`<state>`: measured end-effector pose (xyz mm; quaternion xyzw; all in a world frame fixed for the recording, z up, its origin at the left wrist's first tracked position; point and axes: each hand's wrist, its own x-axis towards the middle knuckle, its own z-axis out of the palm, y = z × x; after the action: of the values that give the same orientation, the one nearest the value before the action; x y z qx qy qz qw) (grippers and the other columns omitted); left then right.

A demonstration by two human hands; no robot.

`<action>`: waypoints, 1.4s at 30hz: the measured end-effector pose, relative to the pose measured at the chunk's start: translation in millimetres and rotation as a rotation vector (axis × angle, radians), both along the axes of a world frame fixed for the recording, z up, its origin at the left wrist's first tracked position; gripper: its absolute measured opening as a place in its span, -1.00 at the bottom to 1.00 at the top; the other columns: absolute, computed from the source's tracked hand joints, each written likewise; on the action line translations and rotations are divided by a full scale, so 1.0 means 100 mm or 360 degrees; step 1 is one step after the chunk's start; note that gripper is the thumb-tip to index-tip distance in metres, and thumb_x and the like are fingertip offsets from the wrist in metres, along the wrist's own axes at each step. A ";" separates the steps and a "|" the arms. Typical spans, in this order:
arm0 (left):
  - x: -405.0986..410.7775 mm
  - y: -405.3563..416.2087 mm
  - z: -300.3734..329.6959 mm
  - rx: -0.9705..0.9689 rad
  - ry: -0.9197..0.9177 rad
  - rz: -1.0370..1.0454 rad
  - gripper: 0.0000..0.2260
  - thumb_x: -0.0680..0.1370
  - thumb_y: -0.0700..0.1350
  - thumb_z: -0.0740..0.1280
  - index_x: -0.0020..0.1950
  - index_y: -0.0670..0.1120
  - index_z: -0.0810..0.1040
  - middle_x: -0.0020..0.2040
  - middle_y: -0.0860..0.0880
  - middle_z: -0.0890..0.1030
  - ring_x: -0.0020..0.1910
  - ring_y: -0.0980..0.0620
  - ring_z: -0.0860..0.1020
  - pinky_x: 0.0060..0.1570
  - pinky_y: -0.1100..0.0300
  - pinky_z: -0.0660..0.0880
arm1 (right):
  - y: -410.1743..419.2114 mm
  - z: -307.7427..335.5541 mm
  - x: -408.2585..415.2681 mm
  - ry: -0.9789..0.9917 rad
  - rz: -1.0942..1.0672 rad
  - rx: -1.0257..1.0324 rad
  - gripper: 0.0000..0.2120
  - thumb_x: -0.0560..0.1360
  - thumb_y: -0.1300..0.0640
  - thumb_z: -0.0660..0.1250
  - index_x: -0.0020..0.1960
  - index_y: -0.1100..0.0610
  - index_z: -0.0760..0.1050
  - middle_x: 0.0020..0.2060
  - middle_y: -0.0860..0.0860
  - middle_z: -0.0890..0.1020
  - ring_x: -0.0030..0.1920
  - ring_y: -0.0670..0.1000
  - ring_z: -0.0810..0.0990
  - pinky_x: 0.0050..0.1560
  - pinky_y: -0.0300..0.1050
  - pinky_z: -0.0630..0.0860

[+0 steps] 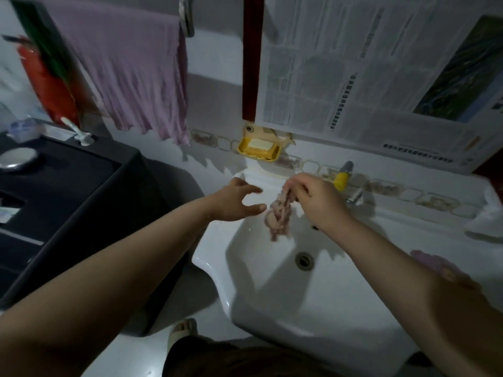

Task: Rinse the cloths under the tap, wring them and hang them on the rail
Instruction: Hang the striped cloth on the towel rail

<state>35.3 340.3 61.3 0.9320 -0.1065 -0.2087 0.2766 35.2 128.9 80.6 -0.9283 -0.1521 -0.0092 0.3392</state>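
Observation:
A twisted pinkish cloth (279, 214) dangles over the white sink (272, 289), with my right hand (313, 198) shut on its upper end. Just left of it, my left hand (236, 201) hovers with fingers spread, holding nothing. The tap (343, 178), with a yellow fitting, sticks out of the wall behind my right hand; I see no water running. A purple cloth (130, 74) hangs spread on the rail (186, 16) at the upper left. Another purple cloth (432, 263) lies bunched on the sink's right rim, partly hidden by my right forearm.
A yellow soap dish (258, 148) with a white bar is fixed to the wall above the sink. A dark cabinet (68, 186) stands at the left, with a metal lid and small items on top. Newspaper (367, 77) covers the wall at the right. My sandalled foot (182, 331) shows below.

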 end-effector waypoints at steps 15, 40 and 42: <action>0.26 1.64 0.63 -0.0662 -0.0354 -0.0111 -0.90 0.55 -0.10 0.36 0.02 -0.09 0.53 -0.12 0.01 0.60 -0.17 0.11 0.57 -0.08 0.18 0.53 | 1.96 0.97 0.22 -0.0176 -0.0361 0.0938 -0.67 0.64 -0.04 0.05 -0.22 0.03 0.41 -0.26 0.10 0.53 -0.18 0.06 0.54 0.00 0.05 0.52; 0.34 2.48 0.92 -0.0149 -0.1943 0.0421 -0.76 0.61 -0.06 0.14 0.16 -0.13 0.50 0.09 -0.11 0.55 -0.15 0.06 0.47 -0.28 0.29 0.30 | 2.35 0.86 0.23 -0.1361 -0.0180 0.0746 -0.80 0.54 0.41 0.16 0.11 0.31 0.49 0.07 0.14 0.53 0.13 -0.01 0.51 0.23 -0.20 0.41; 0.29 2.40 0.79 -0.0015 -0.1889 -0.0034 -0.78 0.59 -0.11 0.19 0.16 -0.16 0.51 0.12 -0.14 0.54 -0.08 0.01 0.51 -0.22 0.31 0.32 | 2.40 0.82 0.20 -0.0990 -0.0072 0.0542 -0.70 0.54 0.36 0.16 0.20 0.15 0.49 0.06 0.06 0.57 0.10 0.03 0.55 0.14 -0.11 0.48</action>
<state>63.9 580.2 140.6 0.8870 -0.2532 0.3459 0.1717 54.7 369.2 162.8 -0.8144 -0.2237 -0.3242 0.4261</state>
